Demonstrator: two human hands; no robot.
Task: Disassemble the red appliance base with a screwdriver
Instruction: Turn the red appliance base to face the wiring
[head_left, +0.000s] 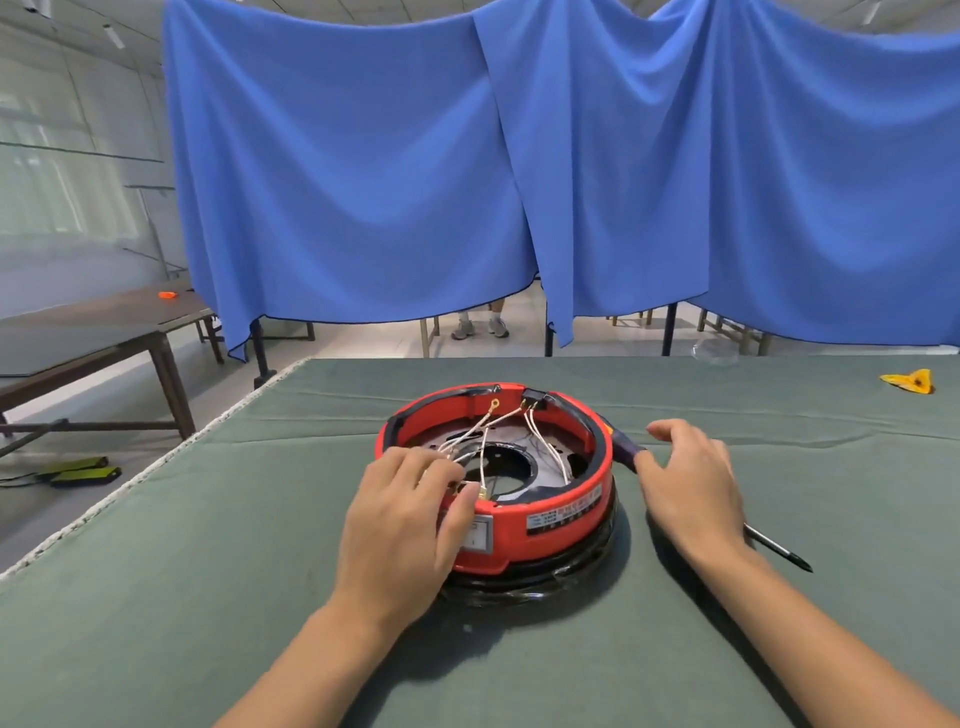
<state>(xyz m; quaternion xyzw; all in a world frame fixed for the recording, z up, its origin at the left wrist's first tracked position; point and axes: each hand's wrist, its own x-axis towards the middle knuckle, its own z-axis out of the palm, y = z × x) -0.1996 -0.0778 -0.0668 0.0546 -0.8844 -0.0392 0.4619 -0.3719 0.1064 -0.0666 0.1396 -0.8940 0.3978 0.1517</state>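
The round red appliance base (566, 512) lies upside down on the green table cloth (208, 597), its open inside showing a dark metal plate and several white wires (540, 441). My left hand (400, 525) rests on the near left rim, its fingers curled over the edge among the wires and its thumb against the front wall. My right hand (691, 483) hovers just right of the base, fingers relaxed, over a screwdriver (779, 548) lying on the cloth. The blue handle shows beside the base, and the dark shaft sticks out behind my wrist.
A blue curtain (519, 182) hangs behind the table. A yellow scrap (909, 382) lies at the far right of the cloth. A brown side table (104, 332) stands to the left, with green-black devices (83, 470) on the floor. A person's feet (480, 327) show under the curtain.
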